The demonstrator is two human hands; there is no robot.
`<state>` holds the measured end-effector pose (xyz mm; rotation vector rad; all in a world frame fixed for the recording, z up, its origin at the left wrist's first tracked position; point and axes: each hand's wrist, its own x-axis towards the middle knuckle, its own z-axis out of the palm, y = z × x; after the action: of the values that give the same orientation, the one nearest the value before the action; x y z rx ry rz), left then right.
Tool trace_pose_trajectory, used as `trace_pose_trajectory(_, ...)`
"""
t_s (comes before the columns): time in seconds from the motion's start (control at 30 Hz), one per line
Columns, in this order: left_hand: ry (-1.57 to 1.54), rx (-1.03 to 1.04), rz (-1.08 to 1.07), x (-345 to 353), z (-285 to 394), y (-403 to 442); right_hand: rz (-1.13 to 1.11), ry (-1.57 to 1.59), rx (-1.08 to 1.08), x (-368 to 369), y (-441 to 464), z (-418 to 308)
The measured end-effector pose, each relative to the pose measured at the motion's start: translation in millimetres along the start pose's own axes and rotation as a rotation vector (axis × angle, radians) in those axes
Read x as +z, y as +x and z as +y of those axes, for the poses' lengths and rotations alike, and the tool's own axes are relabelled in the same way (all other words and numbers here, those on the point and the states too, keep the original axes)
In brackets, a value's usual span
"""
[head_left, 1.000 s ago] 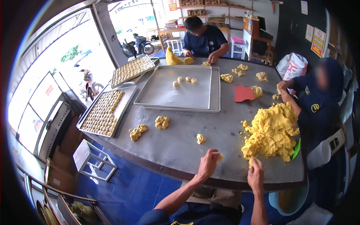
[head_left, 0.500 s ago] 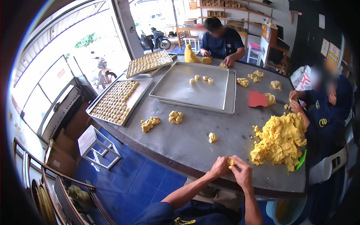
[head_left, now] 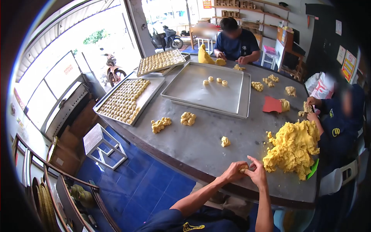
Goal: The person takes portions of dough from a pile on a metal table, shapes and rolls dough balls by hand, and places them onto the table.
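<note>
Near the front edge of the metal table, my left hand (head_left: 232, 172) is curled around a small piece of dough (head_left: 243, 169). My right hand (head_left: 256, 174) meets it from the other side, thumb pressed to the dough and the upper fingers raised. Just beyond them lies a single pale dough lump (head_left: 225, 141). To the right rises a big crumbly yellow mound (head_left: 293, 149) with a green scraper (head_left: 313, 169) partly under it. Farther left on the table are two clusters of small dough balls, one (head_left: 161, 125) beside the other (head_left: 188, 118).
A large tray (head_left: 201, 103) holds a few round pieces. Trays of rows of filled balls, one (head_left: 123, 101) and another (head_left: 161, 62), stand at left. One co-worker (head_left: 236, 42) sits across, another (head_left: 337, 116) at right. A white stool (head_left: 103, 145) stands on the blue floor.
My view has shifted slightly, so the table appears lower and farther right. My right hand's fingers have lifted and spread from the dough piece, which stays between my hands.
</note>
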<state>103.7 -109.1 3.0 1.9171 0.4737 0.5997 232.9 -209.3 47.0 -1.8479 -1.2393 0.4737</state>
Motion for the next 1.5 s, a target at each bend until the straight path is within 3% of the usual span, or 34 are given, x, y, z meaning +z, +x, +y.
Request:
trace_pose_trajectory(0.07, -0.002, 0.076, -0.023, 3.8, -3.7, 0.0, -0.121, 0.181, 0.177, 4.0, 8.0, 17.4)
trace_pose_trajectory(0.1, -0.006, 0.12, -0.001, 5.3, -3.7, -0.2, -0.112, 0.117, 0.196, 3.2, 6.8, 16.1)
trace_pose_trajectory(0.2, -0.016, 0.16, 0.042, 7.5, -1.7, 2.0, -0.029, -0.053, -0.109, -6.9, -1.7, 8.3)
trace_pose_trajectory(0.33, 0.019, 0.091, 0.016, 4.4, 11.7, -0.9, -0.057, -0.051, 0.037, -9.5, 12.9, 11.3)
trace_pose_trajectory(0.47, 0.112, 0.162, 0.062, 17.7, -9.8, 2.0, -0.015, -0.191, -0.165, -12.5, 3.4, -5.7)
trace_pose_trajectory(0.53, 0.174, 0.071, 0.091, 12.3, -5.6, 2.7, 0.022, -0.011, 0.038, -32.7, 0.3, -31.1)
trace_pose_trajectory(0.6, 0.157, 0.01, 0.178, 6.6, -10.5, 6.2, 0.262, -0.288, -0.119, -48.8, -0.8, 5.4)
trace_pose_trajectory(0.63, -0.015, -0.198, 0.092, -5.1, 3.6, 3.7, 0.352, -0.454, -0.114, -54.1, -2.8, 18.6)
trace_pose_trajectory(0.67, -0.124, -0.242, 0.104, -10.0, 0.1, 1.4, 0.445, -0.623, -0.109, -58.0, -5.3, 29.6)
trace_pose_trajectory(0.77, -0.351, -0.406, 0.047, -34.8, 1.2, -0.1, 0.371, -0.553, 0.005, -54.5, -15.9, 55.0)
trace_pose_trajectory(0.9, -0.585, -0.182, 0.093, -45.4, -24.4, -0.5, 0.352, -0.502, 0.025, -50.4, -24.7, 73.0)
trace_pose_trajectory(1.0, -0.264, -0.159, 0.03, -46.9, -20.6, -9.9, 0.382, -0.417, 0.004, -51.6, -25.1, 82.2)
trace_pose_trajectory(1.13, -0.258, -0.299, -0.092, -47.2, -24.6, -16.3, 0.609, -0.178, -0.009, -51.4, -30.2, 77.1)
trace_pose_trajectory(1.23, -0.453, -0.328, -0.054, -42.7, 5.8, -16.6, 0.545, -0.148, 0.041, -49.7, -40.1, 89.9)
trace_pose_trajectory(1.43, -0.191, -0.282, -0.176, -35.1, -6.2, -10.7, 0.653, -0.233, 0.019, -30.1, -48.1, 90.7)
trace_pose_trajectory(1.5, 0.042, 0.021, -0.131, -28.9, -9.5, -7.0, 0.613, -0.19, -0.001, -32.4, -49.1, 87.7)
